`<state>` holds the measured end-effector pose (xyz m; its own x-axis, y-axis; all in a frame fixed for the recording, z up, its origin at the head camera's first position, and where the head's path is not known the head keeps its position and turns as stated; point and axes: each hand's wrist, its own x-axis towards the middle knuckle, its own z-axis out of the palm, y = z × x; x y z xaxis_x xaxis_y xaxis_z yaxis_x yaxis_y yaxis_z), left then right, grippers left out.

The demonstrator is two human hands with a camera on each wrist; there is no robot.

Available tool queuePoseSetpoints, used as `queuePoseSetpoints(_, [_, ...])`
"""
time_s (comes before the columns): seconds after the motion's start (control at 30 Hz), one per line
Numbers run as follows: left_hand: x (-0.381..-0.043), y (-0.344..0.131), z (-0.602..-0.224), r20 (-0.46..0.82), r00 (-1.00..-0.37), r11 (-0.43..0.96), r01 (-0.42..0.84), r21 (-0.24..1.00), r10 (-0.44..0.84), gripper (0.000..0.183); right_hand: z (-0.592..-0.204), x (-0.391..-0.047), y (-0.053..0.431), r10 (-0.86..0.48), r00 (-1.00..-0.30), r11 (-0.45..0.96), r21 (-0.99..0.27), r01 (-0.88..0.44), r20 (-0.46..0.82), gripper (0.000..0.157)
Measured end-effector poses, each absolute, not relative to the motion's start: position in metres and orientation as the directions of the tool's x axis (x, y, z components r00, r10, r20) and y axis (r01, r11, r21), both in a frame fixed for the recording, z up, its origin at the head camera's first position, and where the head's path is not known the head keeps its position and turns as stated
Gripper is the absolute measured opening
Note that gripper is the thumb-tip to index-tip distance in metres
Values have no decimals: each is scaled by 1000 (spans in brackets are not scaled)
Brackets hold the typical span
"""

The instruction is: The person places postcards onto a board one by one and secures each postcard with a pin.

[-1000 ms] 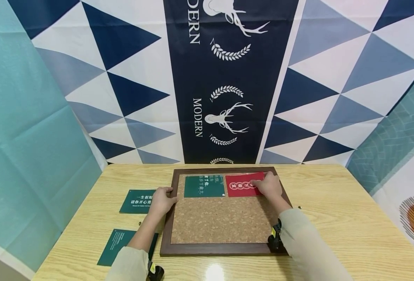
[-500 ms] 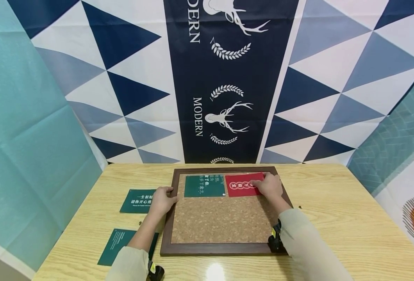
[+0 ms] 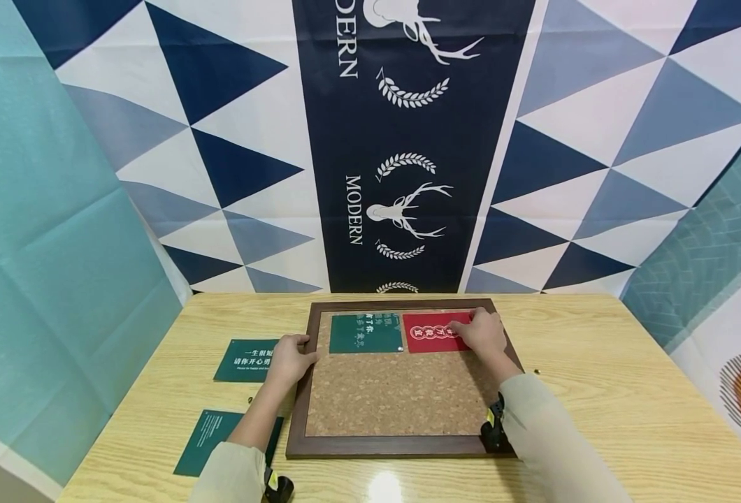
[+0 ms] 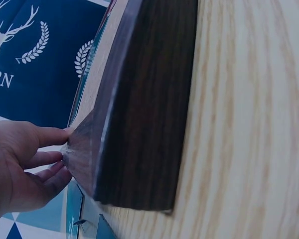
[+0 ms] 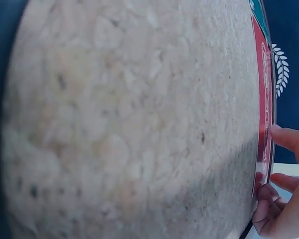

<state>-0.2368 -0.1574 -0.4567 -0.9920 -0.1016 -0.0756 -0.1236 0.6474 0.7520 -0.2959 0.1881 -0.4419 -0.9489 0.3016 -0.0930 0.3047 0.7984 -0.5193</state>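
A cork board with a dark brown frame lies on the table. My left hand holds its left edge; in the left wrist view the thumb and fingers meet the frame. Near the board's top right lies a red card with white characters. My right hand pinches that card at its right end, and its fingertips hide the corner. In the right wrist view the thumb rests on the red card. A green card lies to the left of it on the cork.
Two more green cards lie on the table to the left, an upper green card and a lower green card, partly behind my left arm. Small dark objects lie at the left and the right of the board. A patterned cloth hangs behind.
The red card has turned slightly, its right end shifting down so its top edge lies more level with the frame. My left hand stays on the frame.
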Motion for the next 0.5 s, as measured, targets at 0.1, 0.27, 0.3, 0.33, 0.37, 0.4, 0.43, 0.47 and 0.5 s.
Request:
queuePoseSetpoints(0.1, [-236, -158, -456, -76, -992, 647, -124, 753, -102, 45, -439, -296, 191, 287, -954, 800, -527, 287, -84, 58])
queuePoseSetpoints(0.27, [-236, -157, -456, -86, -991, 638, -133, 758, -104, 45, -433, -295, 201, 261, -964, 805, -537, 251, -59, 52])
queuePoseSetpoints(0.3, [-236, -157, -456, -86, -991, 637, -133, 759, -104, 45, -431, -295, 204, 258, -965, 805, -540, 246, -56, 52])
queuePoseSetpoints(0.33, [-236, -156, -456, -86, -991, 636, -134, 760, -106, 45, -430, -295, 206, 254, -966, 804, -543, 241, -52, 52])
queuePoseSetpoints(0.37, [-236, -156, -456, -83, -991, 636, -131, 761, -105, 45, -428, -294, 208, 252, -966, 800, -551, 239, -54, 52])
queuePoseSetpoints(0.4, [-236, -156, -456, -80, -991, 635, -129, 761, -106, 45, -426, -293, 210, 247, -967, 799, -554, 236, -56, 52])
queuePoseSetpoints(0.43, [-236, -156, -457, -79, -991, 634, -129, 763, -106, 45, -425, -292, 212, 245, -968, 799, -554, 235, -57, 51])
queuePoseSetpoints(0.47, [-236, -156, -457, -79, -991, 632, -130, 764, -108, 45, -424, -291, 214, 241, -969, 801, -552, 232, -58, 51])
queuePoseSetpoints(0.5, [-236, -156, -457, -76, -991, 632, -128, 764, -108, 45, -422, -290, 216, 237, -970, 803, -549, 231, -60, 50])
